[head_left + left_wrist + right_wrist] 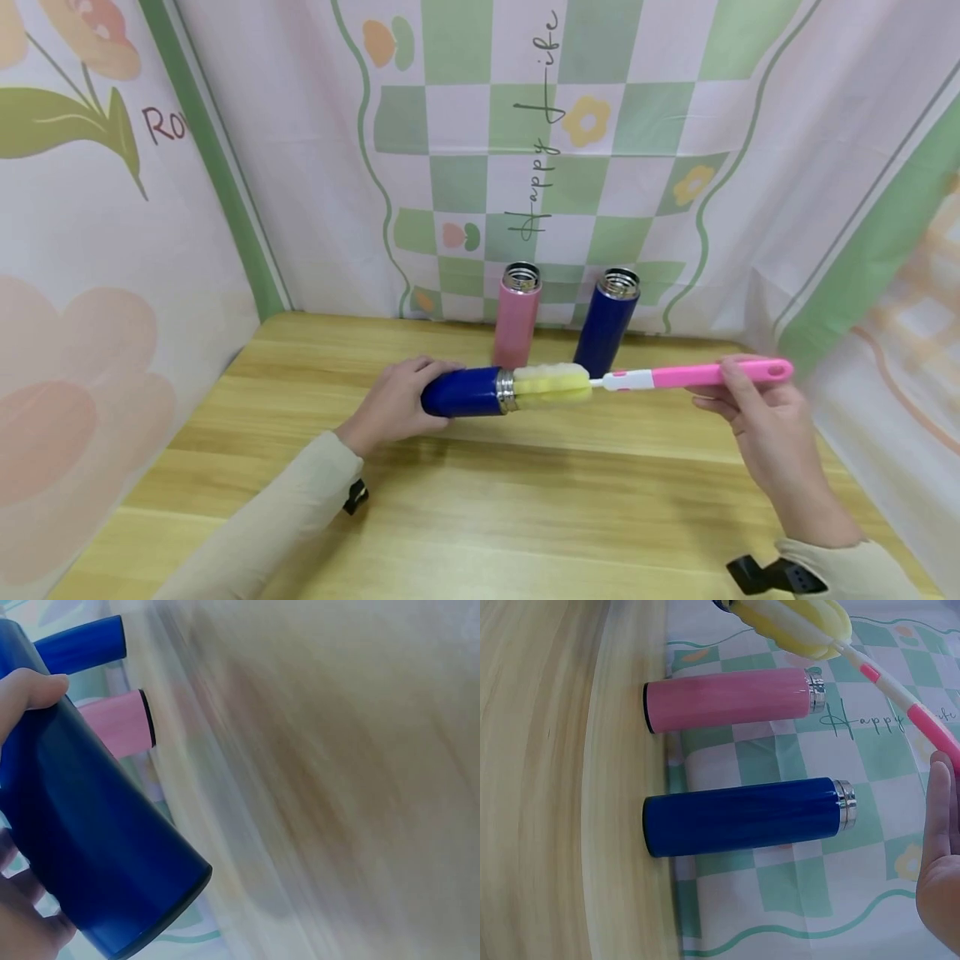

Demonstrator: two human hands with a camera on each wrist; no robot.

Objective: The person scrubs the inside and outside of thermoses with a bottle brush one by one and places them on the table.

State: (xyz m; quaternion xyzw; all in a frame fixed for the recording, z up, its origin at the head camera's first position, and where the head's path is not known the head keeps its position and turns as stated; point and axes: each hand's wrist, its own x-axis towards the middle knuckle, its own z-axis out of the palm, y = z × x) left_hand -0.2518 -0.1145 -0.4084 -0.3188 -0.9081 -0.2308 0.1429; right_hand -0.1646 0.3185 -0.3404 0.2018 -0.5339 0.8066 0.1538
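My left hand [401, 400] grips a blue thermos bottle [465, 392] near its base, lying sideways above the table with its open steel mouth facing right. The left wrist view shows the thumb across this blue bottle [112, 817] and fingers curled beneath. In my right hand [776, 429] is the pink handle of a bottle brush [690, 376], pinched between thumb and fingers. The yellow and white sponge head [553, 383] is at the bottle mouth, its tip overlapping the rim. In the right wrist view the sponge head [802, 626] shows at the top.
Behind the hands, a pink thermos bottle [517, 321] and a second blue thermos bottle [606, 325] stand upright and uncapped at the back of the wooden table [480, 517]. A patterned curtain [457, 125] hangs right behind them, with more cloth at both sides.
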